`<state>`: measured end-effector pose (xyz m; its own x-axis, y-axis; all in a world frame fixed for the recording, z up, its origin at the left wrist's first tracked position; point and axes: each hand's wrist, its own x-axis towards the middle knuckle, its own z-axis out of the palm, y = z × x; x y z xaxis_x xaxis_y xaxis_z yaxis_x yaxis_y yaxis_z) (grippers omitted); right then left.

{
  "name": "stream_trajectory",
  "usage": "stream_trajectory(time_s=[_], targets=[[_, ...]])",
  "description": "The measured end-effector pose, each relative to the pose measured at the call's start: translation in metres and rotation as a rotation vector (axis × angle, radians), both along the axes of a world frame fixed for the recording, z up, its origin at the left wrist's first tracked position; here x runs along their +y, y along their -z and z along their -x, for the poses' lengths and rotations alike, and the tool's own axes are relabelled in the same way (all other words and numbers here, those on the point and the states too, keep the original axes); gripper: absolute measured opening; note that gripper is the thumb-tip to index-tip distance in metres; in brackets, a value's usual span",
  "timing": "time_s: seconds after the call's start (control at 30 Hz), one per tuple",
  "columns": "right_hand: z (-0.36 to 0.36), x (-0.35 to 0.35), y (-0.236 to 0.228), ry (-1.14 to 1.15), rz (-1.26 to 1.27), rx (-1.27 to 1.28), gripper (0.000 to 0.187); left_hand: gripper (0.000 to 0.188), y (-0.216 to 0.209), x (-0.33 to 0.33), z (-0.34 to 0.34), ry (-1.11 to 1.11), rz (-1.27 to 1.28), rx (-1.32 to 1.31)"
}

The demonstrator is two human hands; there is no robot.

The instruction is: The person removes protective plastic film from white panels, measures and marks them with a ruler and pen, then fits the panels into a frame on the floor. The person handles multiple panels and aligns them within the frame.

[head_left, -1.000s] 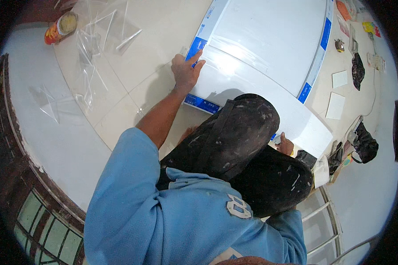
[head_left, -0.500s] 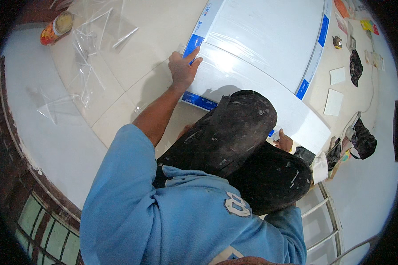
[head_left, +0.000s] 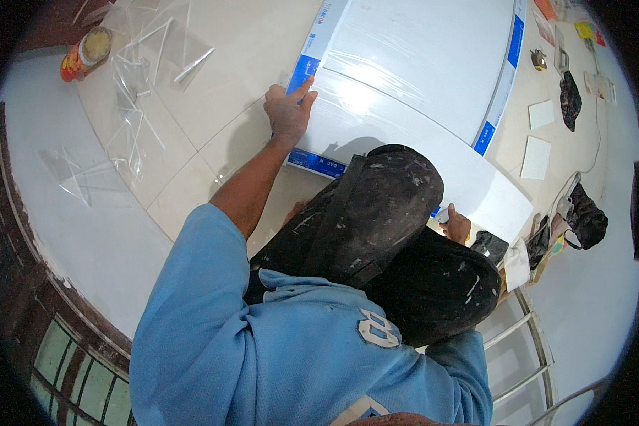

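A large white panel [head_left: 405, 64], glossy with clear film and edged with blue-and-white strips [head_left: 316, 163], lies in front of me. At its left edge my left hand [head_left: 289, 116] grips the side, index finger stretched along the blue strip and other fingers partly hidden. My right hand [head_left: 456, 226] is at the near edge, beside my knee, fingers curled and thumb up. A small greyish bit shows by its fingers, too little to name. My knees, in dark paint-spotted trousers [head_left: 390, 206], hide part of the near edge. The panel's far end runs out of view.
Crumpled clear plastic film [head_left: 131, 99] and an orange-red canister [head_left: 85, 53] lie on the tiled floor at the left. On the right are two white squares [head_left: 536, 156], a tape measure [head_left: 538, 59], black bags [head_left: 586, 216] and a cable. A metal rail frame [head_left: 536, 334] stands lower right.
The view has shifted slightly, so the panel and my left hand sit a little further left. Both hands keep their places on the panel's edges.
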<state>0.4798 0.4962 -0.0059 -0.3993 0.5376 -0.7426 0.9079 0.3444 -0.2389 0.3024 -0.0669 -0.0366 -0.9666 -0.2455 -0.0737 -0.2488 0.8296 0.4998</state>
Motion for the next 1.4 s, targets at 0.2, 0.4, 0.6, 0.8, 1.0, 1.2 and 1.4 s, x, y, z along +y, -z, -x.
stream_trajectory(time_s=[0.2,0.4,0.6,0.8,1.0,1.2,1.4], targets=[[-0.004,-0.001,0.001,0.661,0.212,0.062,0.044,0.040,-0.007,-0.009,-0.002,-0.034,-0.006,-0.013],[-0.044,0.047,0.055,0.755,0.528,0.464,0.039,0.040,-0.001,-0.002,0.000,-0.022,-0.010,0.004],[-0.022,0.023,0.057,0.907,0.183,0.312,0.041,0.041,0.004,-0.005,-0.001,-0.032,0.012,0.054],[-0.015,0.003,0.051,0.959,0.042,0.379,0.036,0.042,0.005,-0.005,-0.003,-0.025,0.022,0.072],[-0.015,0.010,0.056,0.949,0.127,0.398,0.038,0.047,0.008,-0.005,-0.004,0.003,0.082,0.150],[-0.025,0.022,0.057,0.854,0.159,0.395,0.041,0.047,0.002,-0.001,-0.003,-0.015,0.011,0.054],[-0.020,0.012,0.055,0.917,0.096,0.403,0.041,0.048,-0.001,-0.002,-0.002,-0.018,0.027,0.028]])
